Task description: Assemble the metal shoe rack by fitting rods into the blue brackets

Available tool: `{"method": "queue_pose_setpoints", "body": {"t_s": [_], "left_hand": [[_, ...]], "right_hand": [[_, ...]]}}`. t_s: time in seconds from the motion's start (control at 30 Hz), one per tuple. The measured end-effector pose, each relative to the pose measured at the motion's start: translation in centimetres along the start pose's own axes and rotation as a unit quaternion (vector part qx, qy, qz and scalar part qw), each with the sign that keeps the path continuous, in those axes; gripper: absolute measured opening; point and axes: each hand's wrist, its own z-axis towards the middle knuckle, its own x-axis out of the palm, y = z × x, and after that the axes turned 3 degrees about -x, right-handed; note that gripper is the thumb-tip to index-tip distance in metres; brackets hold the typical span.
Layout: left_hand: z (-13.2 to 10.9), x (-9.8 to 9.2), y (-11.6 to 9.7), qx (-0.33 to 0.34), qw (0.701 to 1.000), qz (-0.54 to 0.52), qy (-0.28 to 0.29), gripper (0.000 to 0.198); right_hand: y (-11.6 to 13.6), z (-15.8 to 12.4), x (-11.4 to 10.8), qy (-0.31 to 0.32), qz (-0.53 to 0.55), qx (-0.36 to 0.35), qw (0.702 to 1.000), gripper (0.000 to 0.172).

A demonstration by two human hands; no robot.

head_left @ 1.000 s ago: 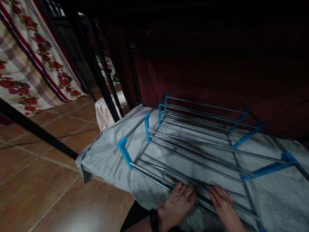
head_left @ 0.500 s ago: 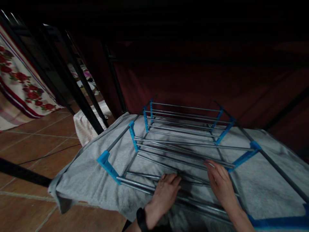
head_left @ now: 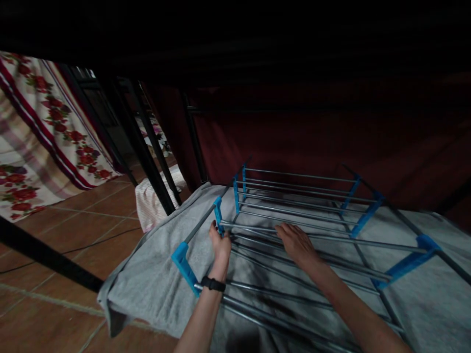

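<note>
A rack of grey metal tubes (head_left: 305, 203) with blue plastic brackets lies on a grey blanket (head_left: 147, 279). My left hand (head_left: 221, 245), with a black band on its wrist, is closed around the lower part of a blue bracket (head_left: 218, 208) on the rack's left side. The fingers of my right hand (head_left: 297, 242) curl over a metal tube (head_left: 253, 228) that runs from that bracket to a blue bracket (head_left: 412, 260) on the right. Several loose-looking tubes (head_left: 272, 294) lie slanted under my forearms; their far ends are partly hidden.
Black bed-frame posts (head_left: 140, 147) rise at the left, and a dark bar (head_left: 55, 260) crosses in front of the tiled floor (head_left: 84, 230). A dark red curtain (head_left: 294, 137) hangs behind the rack. A flowered cloth (head_left: 66, 127) hangs at the far left.
Both hands have moved forward and left from the near tubes. My left hand has taken hold of the left bracket, my right hand a tube. The view has turned left.
</note>
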Motion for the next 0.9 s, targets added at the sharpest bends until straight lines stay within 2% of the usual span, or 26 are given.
{"method": "queue_pose_setpoints", "body": {"t_s": [0.13,0.3,0.47,0.63,0.77,0.9], "left_hand": [[1.7,1.3,-0.2,-0.006,0.999,-0.025,0.028,0.044],[2.7,0.9,-0.6,0.0,0.998,-0.056,0.025,0.035],[2.5,0.7,-2.0,0.045,0.994,-0.094,0.02,0.046],[3.0,0.8,-3.2,0.102,0.987,-0.12,0.036,0.037],[3.3,0.7,-3.5,0.124,0.986,-0.101,0.042,0.033],[3.2,0.6,-4.2,0.14,0.989,-0.05,0.021,0.033]], "right_hand": [[-1.4,0.7,-0.1,-0.009,-0.003,-0.007,1.0,0.03],[-1.7,1.0,-0.1,-0.007,-0.006,-0.003,1.0,0.031],[-1.0,1.0,-0.5,-0.011,-0.003,0.006,1.0,0.018],[-0.6,1.5,-1.7,-0.028,-0.007,0.018,0.999,0.015],[-0.7,1.8,-1.9,-0.043,-0.016,0.018,0.999,0.012],[-0.9,1.9,-1.7,-0.053,-0.012,0.015,0.998,0.015]]}}
